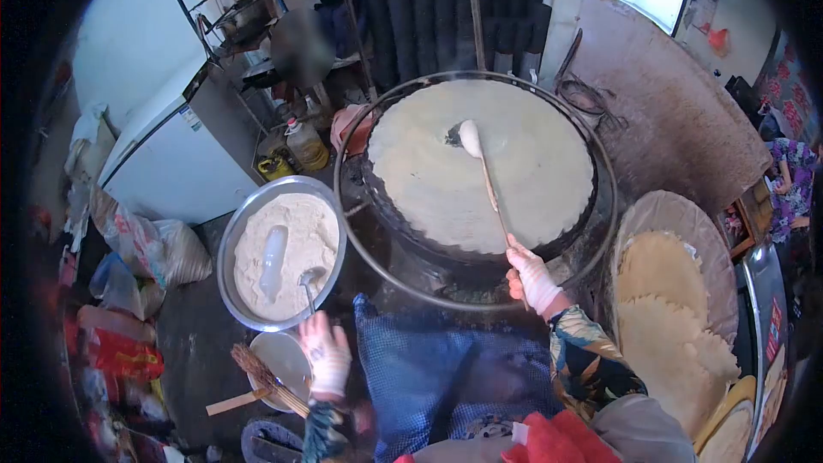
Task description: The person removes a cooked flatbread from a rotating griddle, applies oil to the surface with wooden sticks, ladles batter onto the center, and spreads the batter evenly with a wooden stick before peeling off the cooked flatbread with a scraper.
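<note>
My right hand (533, 277), in a pale glove, is closed around the handle of a long wooden spoon (492, 189). The spoon's batter-coated head lies over the middle of a big round griddle, by a dark bare spot. A thin sheet of pale batter (429, 180) covers most of the griddle. My gloved left hand (326, 356) has its fingers stretched out at the handle end of a metal ladle (312, 276); a firm grip does not show. That ladle rests in a metal basin (225, 279) of thick batter (300, 223), where a clear plastic bottle (273, 261) also lies.
Below the basin, a straw brush (257, 369) lies across a smaller bowl (287, 347). Cooked flatbreads (664, 326) are stacked on a round tray (720, 270) at right. A metal ring (345, 236) surrounds the griddle. A white freezer (184, 163) and oil jug (306, 146) stand left.
</note>
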The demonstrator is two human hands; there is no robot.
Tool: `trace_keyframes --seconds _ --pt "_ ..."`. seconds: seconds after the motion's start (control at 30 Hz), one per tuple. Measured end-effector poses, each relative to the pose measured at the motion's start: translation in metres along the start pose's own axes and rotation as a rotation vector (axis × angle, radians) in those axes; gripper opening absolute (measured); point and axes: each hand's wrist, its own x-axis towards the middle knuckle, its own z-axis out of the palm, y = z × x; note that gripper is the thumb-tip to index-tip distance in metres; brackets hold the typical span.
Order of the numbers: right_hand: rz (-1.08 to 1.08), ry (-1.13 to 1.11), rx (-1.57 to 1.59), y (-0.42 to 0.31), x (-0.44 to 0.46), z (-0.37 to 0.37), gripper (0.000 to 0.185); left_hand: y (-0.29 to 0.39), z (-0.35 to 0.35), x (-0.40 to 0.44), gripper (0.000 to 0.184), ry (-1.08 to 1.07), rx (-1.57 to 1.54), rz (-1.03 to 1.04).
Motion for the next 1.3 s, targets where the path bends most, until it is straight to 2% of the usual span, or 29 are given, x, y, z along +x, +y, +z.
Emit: trace_keyframes --seconds 0.03,0.07,0.1,0.17,0.2,0.23,0.27,0.3,0.37,0.4,0.43,0.5,0.57,0.6,0.63,0.7,0.73,0.77,0.83,0.87,1.0,1.1,1.13,1.17,1.23,1.3 --pt "0.003 -0.001 0.015 0.004 -0.002 0.006 0.052 -0.006 0.001 -0.003 0.056 -0.127 0.124 -0.259" --pt "0.007 -0.005 0.033 0.007 -0.004 0.013 0.052 -0.018 0.006 -0.002 0.057 -0.354 0.125 -0.470" --pt "0.016 -0.002 0.032 0.011 -0.004 0.021 0.052 -0.053 0.031 -0.012 0.059 -0.458 0.074 -0.446" --pt "-0.037 -0.054 0.154 0.026 -0.010 0.033 0.040 -0.079 0.054 -0.010 0.061 -0.709 0.015 -0.515" --pt "0.011 -0.139 0.256 0.036 -0.008 0.035 0.027 -0.075 0.054 -0.019 0.061 -0.710 0.013 -0.516" --pt "0.144 -0.225 0.364 0.050 0.003 0.031 0.022 -0.065 0.057 -0.024 0.062 -0.641 0.079 -0.512" --pt "0.151 -0.277 0.437 0.057 -0.003 0.033 0.025 -0.058 0.061 -0.024 0.063 -0.561 0.141 -0.509" --pt "0.160 -0.330 0.509 0.063 -0.008 0.037 0.030 -0.056 0.057 -0.025 0.069 -0.556 0.056 -0.551" --pt "-0.069 -0.251 0.458 0.059 -0.046 0.057 0.042 -0.064 0.062 -0.034 0.073 -0.510 0.000 -0.569" --pt "-0.120 -0.113 0.438 0.063 -0.057 0.065 0.051 -0.064 0.057 -0.035 0.073 -0.502 0.003 -0.568" --pt "-0.116 -0.114 0.443 0.064 -0.065 0.066 0.051 -0.062 0.044 -0.040 0.073 -0.435 -0.090 -0.540" --pt "-0.197 0.073 0.489 0.073 -0.077 0.064 0.048 -0.061 0.028 -0.062 0.074 -0.388 -0.169 -0.509" --pt "-0.211 0.052 0.466 0.093 -0.076 0.051 0.049 -0.061 0.022 -0.082 0.075 -0.085 -0.215 -0.355" --pt "-0.143 0.068 0.405 0.100 -0.077 0.048 0.050 -0.053 0.015 -0.082 0.074 0.112 -0.220 -0.226" --pt "-0.074 0.082 0.344 0.104 -0.078 0.046 0.050 -0.038 -0.003 -0.078 0.074 0.105 -0.216 -0.220" --pt "-0.047 0.050 0.310 0.105 -0.082 0.048 0.049 -0.004 -0.048 -0.059 0.075 -0.075 -1.158 -0.925" --pt "-0.057 0.025 0.340 0.106 -0.083 0.049 0.050 0.004 -0.057 -0.050 0.073 -0.057 -1.329 -0.848" --pt "-0.069 -0.001 0.371 0.105 -0.082 0.051 0.053 0.015 -0.065 -0.039 0.073 -0.057 -1.324 -0.843" --pt "-0.074 -0.036 0.412 0.099 -0.082 0.052 0.054 0.043 -0.078 -0.015 0.073 0.003 -1.682 -0.713" --pt "-0.072 -0.044 0.423 0.098 -0.081 0.052 0.053 0.055 -0.081 -0.002 0.071 -0.058 -1.780 -0.668" --pt "-0.037 -0.016 0.427 0.096 -0.076 0.051 0.053 0.123 -0.069 0.053 0.071 -0.290 -1.732 -0.588" --pt "-0.005 -0.015 0.445 0.097 -0.072 0.043 0.053 0.172 -0.033 0.096 0.068 -0.507 -1.688 -0.326" --pt "-0.012 -0.010 0.447 0.097 -0.073 0.041 0.053 0.196 -0.031 0.107 0.070 -0.543 -1.721 -0.402" --pt "-0.032 -0.013 0.416 0.097 -0.076 0.039 0.054 0.204 -0.010 0.120 0.071 -0.689 -1.760 -0.523" --pt "-0.055 -0.010 0.385 0.099 -0.079 0.035 0.054 0.237 0.013 0.129 0.070 -0.616 -1.418 -0.395" --pt "-0.057 -0.064 0.412 0.103 -0.078 0.033 0.056 0.255 0.032 0.131 0.069 -0.641 -1.225 -0.326"
